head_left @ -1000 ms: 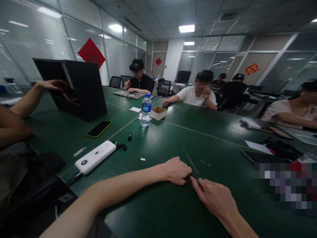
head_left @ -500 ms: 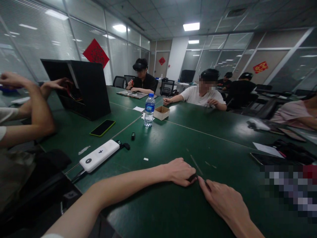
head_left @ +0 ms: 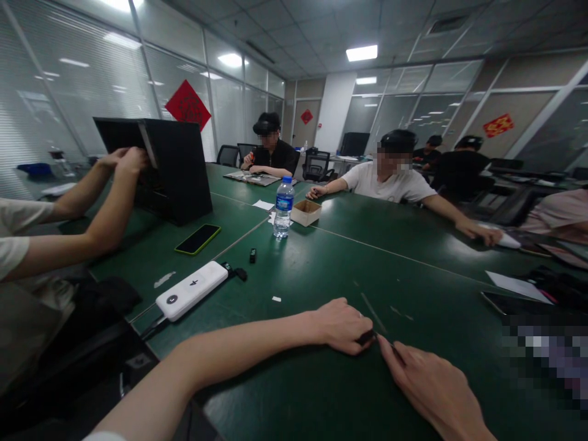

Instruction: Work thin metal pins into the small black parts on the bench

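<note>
My left hand (head_left: 344, 327) rests low over the green table (head_left: 294, 380), its fingers closed around a small dark object (head_left: 366, 337) that shows only at the edge of the fist. Just to the right, my right hand (head_left: 429, 373) is closed too, index finger stretched toward the left hand. A thin dark tool (head_left: 395, 348) lies along its fingers; its kind is mostly hidden by the grip. The fingertips of both hands nearly meet at the dark object. A scrap of white paper (head_left: 276, 299) lies beyond my left forearm.
On the left are a white power bank (head_left: 192, 290), a phone (head_left: 198, 239) and a black computer case (head_left: 184, 171) with another person's hands at it. A water bottle (head_left: 283, 208) and a small box (head_left: 306, 212) stand ahead. Other people sit around the table.
My hands keep the same hold, close together; the whole view has shifted slightly. The person in white across the table has stretched an arm out to the right. The left neighbour's hands have come together.
</note>
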Tool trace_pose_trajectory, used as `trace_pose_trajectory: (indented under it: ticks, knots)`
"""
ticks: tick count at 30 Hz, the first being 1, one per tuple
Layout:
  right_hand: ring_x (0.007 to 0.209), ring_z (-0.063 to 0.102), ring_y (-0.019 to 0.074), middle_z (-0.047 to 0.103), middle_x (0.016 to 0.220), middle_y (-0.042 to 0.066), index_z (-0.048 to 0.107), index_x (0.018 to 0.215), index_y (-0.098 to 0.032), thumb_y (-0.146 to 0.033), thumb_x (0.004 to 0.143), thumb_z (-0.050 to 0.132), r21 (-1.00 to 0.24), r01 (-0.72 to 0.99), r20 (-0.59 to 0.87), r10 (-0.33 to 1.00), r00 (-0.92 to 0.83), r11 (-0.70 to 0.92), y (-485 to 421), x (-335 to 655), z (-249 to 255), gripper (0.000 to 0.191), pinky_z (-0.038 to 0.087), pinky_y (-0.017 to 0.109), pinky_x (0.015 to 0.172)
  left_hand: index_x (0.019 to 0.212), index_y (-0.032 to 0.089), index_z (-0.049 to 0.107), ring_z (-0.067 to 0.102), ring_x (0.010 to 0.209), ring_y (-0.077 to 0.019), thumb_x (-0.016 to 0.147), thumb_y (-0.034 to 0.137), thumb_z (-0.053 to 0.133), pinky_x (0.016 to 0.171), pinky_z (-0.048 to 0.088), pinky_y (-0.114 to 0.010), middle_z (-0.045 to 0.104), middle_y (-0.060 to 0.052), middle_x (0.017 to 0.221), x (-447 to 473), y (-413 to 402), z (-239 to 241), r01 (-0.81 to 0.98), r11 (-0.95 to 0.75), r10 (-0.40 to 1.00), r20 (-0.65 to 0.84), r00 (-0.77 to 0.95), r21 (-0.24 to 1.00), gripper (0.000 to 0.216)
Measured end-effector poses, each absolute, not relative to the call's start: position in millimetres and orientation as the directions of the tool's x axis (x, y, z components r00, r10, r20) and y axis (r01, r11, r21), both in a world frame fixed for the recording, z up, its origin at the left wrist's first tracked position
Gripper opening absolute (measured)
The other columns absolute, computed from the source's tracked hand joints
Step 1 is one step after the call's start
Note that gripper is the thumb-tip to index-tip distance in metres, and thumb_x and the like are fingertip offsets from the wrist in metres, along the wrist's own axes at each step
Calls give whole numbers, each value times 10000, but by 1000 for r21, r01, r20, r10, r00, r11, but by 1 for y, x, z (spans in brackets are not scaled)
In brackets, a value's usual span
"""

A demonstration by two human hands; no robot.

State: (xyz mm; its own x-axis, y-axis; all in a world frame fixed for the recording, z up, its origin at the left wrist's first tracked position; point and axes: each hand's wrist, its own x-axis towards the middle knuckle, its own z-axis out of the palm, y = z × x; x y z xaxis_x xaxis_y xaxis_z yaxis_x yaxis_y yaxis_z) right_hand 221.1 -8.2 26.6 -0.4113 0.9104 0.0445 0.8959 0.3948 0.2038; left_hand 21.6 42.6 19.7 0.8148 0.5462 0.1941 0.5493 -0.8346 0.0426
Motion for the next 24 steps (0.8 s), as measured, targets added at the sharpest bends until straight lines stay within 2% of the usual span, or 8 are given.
trace_pose_trajectory:
  ticks: [3, 8, 17, 24]
  knots:
    - [581, 639, 210, 675, 760, 101, 664, 997, -207, -404, 938, 303, 252, 866, 18, 893, -450, 431, -9, 220, 29, 416, 429, 268, 447, 822, 157, 559, 647, 705, -196, 878, 404, 479, 670, 450, -326, 680, -72, 789, 22, 43, 19, 568, -821, 567, 193, 801, 53, 266]
    - [573, 640, 188, 663, 689, 89, 666, 821, -188, -448, 950, 252, 135, 923, 6, 931, -364, 360, -12, 215, 34, 505, 439, 251, 453, 813, 154, 559, 649, 706, -203, 870, 386, 485, 658, 448, -331, 682, -76, 791, 23, 45, 19, 541, -840, 538, 190, 822, 41, 251]
    - [528, 624, 178, 641, 631, 72, 632, 706, -181, -494, 961, 198, 44, 934, 36, 934, -355, 354, -16, 211, 36, 592, 443, 273, 466, 819, 155, 553, 651, 714, -216, 878, 369, 474, 668, 451, -352, 674, -73, 772, 22, 42, 18, 527, -850, 519, 203, 831, 12, 236]
    - [591, 650, 186, 677, 698, 84, 649, 726, -176, -470, 967, 225, 89, 929, 57, 929, -366, 360, -21, 207, 41, 569, 455, 278, 532, 824, 158, 556, 653, 758, -223, 884, 371, 466, 706, 451, -361, 677, -70, 812, 23, 37, 20, 548, -836, 538, 203, 818, 10, 239]
